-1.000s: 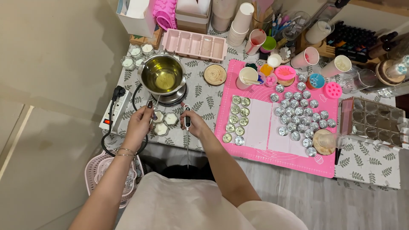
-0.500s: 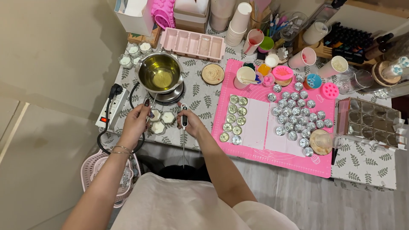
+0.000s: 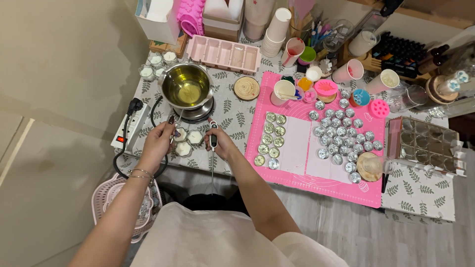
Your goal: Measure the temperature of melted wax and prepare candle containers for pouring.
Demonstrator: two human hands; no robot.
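Thermometer [image 3: 213, 148], a slim black digital probe type, lies in the person's right hand [image 3: 221, 144], whose fingers are wrapped shut around its body; its thin metal stem points toward six o'clock, over the table's near edge.

Going by size: the table [image 3: 232, 116] wears a grey cloth printed with leaves. At three o'clock from the hands a large pink mat [image 3: 297, 170] carries two white sheets and many small round metal cups [image 3: 341, 136], with a smaller double row of them [image 3: 272, 141] along its nine o'clock side. At twelve o'clock from the hands a steel pot [image 3: 187, 86] of yellow liquid sits on a small hot plate. Beyond it, also at twelve, lies a pink bar mould [image 3: 225, 53]. At nine o'clock of the pot a white power strip [image 3: 129, 129] with a black plug rests near the table edge.

Three small white-filled cups [image 3: 190, 141] stand between the two hands. The left hand [image 3: 159, 143] sits just at their nine o'clock side, fingertips pinched together on a thin stick at the nearest cup; what the stick is, I cannot tell.
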